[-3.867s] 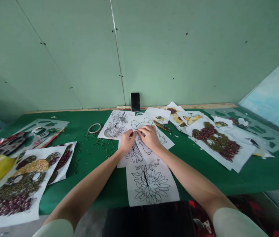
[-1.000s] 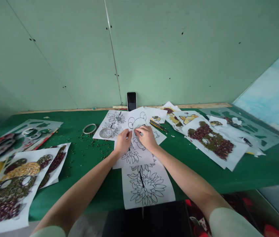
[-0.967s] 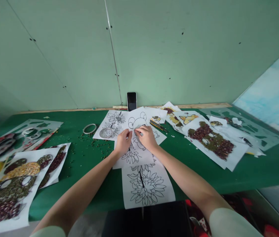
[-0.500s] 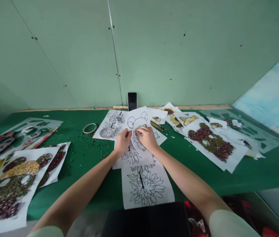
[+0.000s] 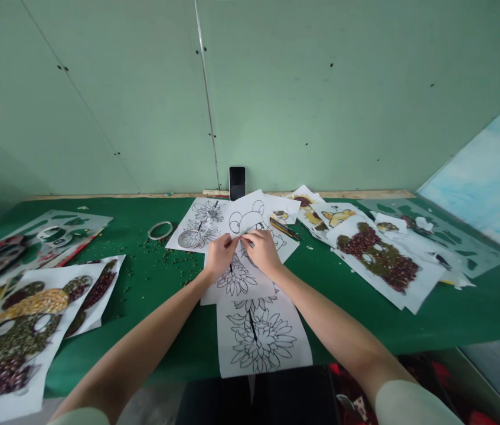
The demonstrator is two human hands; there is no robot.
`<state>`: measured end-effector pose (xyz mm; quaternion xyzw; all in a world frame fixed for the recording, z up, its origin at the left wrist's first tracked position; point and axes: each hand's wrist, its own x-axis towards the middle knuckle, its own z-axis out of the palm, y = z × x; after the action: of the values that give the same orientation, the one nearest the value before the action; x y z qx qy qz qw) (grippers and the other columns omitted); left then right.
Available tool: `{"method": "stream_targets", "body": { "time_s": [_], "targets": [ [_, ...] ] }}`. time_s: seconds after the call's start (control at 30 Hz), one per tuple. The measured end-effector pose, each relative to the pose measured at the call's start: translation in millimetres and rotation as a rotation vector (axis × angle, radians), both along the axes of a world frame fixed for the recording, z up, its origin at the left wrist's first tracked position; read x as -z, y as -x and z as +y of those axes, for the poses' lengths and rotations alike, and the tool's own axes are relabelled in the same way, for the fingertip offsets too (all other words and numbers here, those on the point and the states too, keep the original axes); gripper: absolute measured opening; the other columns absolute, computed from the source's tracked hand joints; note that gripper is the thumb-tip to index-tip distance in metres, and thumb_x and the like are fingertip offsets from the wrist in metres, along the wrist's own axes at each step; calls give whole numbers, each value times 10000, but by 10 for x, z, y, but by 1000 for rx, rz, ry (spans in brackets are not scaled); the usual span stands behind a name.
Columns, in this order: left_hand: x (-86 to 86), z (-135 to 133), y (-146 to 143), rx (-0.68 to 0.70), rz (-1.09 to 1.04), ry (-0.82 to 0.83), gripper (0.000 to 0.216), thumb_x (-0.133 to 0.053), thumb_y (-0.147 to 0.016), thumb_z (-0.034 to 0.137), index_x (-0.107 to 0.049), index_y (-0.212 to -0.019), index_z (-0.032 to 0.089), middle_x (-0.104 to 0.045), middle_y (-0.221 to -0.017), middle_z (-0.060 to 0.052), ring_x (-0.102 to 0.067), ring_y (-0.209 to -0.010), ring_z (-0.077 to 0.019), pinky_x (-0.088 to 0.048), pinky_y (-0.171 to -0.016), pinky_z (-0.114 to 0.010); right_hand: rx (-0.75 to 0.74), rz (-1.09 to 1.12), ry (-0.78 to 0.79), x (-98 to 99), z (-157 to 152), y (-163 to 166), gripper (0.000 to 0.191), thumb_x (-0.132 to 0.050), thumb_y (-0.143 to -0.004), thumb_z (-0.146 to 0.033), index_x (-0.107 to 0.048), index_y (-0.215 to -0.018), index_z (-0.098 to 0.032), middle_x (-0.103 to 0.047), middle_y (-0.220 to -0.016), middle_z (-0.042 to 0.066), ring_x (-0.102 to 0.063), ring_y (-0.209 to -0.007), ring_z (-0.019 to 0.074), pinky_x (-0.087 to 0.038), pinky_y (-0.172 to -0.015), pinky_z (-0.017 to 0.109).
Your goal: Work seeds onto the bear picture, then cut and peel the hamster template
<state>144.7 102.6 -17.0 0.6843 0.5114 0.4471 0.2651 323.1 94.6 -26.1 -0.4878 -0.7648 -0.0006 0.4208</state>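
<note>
- The left hand (image 5: 219,255) rests on the bear drawing (image 5: 250,227), its fingertips pinched together on something too small to make out.
- The right hand (image 5: 264,251) meets it fingertip to fingertip, fingers curled in and pinching at the same spot on the sheet; what it grips cannot be told.
- The bear drawing lies mid-table on the green table (image 5: 161,283), overlapping a flower drawing (image 5: 236,280).
- Another flower sheet (image 5: 261,336) lies nearer the table edge.
- A tape ring (image 5: 160,230) sits well to the left; a phone (image 5: 237,183) leans on the wall.
</note>
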Motion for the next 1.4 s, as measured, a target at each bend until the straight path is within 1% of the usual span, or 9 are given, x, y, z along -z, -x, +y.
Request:
{"method": "stream_targets", "body": {
  "time_s": [0.1, 0.3, 0.5, 0.73, 0.93, 1.2, 1.4],
  "targets": [
    [4, 8, 5, -3, 15, 1, 477, -604, -986, 500, -364, -668, 237, -334, -601, 49, -328, -600, -138, -273, -579, -295, 0, -3, 7, 0, -4, 1, 187, -651, -1102, -263, -833, -1063, -243, -803, -973, 90, -735, -944, 277, -524, -956, 463],
    [1, 10, 13, 7, 34, -7, 467, -591, -980, 501, -365, -669, 237, -343, -596, 45, -326, -591, -137, -265, -569, -293, 16, -21, 11, 1, 2, 4, 150, -679, -1081, -244, -821, -1032, -243, -789, -954, 81, -725, -934, 272, -520, -938, 439],
    [-18, -9, 4, 23, 28, -16, 462, -593, -966, 501, -362, -668, 234, -349, -596, 46, -328, -601, -135, -272, -580, -291, 22, -20, -4, -3, 3, 2, 172, -664, -1078, -226, -802, -977, -247, -774, -926, 80, -719, -904, 270, -519, -917, 438],
    [-6, 18, 33, 22, 53, -17, 458, -576, -992, 498, -362, -676, 244, -342, -572, 55, -324, -567, -136, -257, -567, -297, -24, -13, 5, 9, 8, -11, 199, -626, -1118, -265, -815, -1059, -247, -794, -966, 83, -732, -933, 273, -527, -932, 453],
    [38, 20, 27, 25, 60, -15, 428, -565, -1005, 462, -349, -701, 254, -350, -559, 61, -328, -557, -140, -272, -572, -298, -15, -20, -9, 54, 27, 14, 160, -669, -1093, -236, -810, -1018, -228, -793, -953, 77, -731, -910, 268, -524, -903, 437],
    [53, 27, 18, 42, 46, 25, 408, -541, -997, 445, -320, -708, 261, -371, -587, 60, -327, -576, -139, -271, -578, -295, 9, -50, 25, -11, -23, 37, 151, -671, -1075, -195, -807, -1014, -221, -794, -973, 81, -731, -925, 255, -516, -943, 422],
    [44, 24, 8, 35, 53, 21, 411, -553, -996, 421, -315, -702, 259, -359, -592, 63, -324, -583, -138, -260, -587, -295, 28, -69, 27, -10, -20, 55, 155, -675, -1056, -164, -796, -975, -219, -784, -960, 81, -726, -929, 257, -516, -925, 409]
  ]
}}
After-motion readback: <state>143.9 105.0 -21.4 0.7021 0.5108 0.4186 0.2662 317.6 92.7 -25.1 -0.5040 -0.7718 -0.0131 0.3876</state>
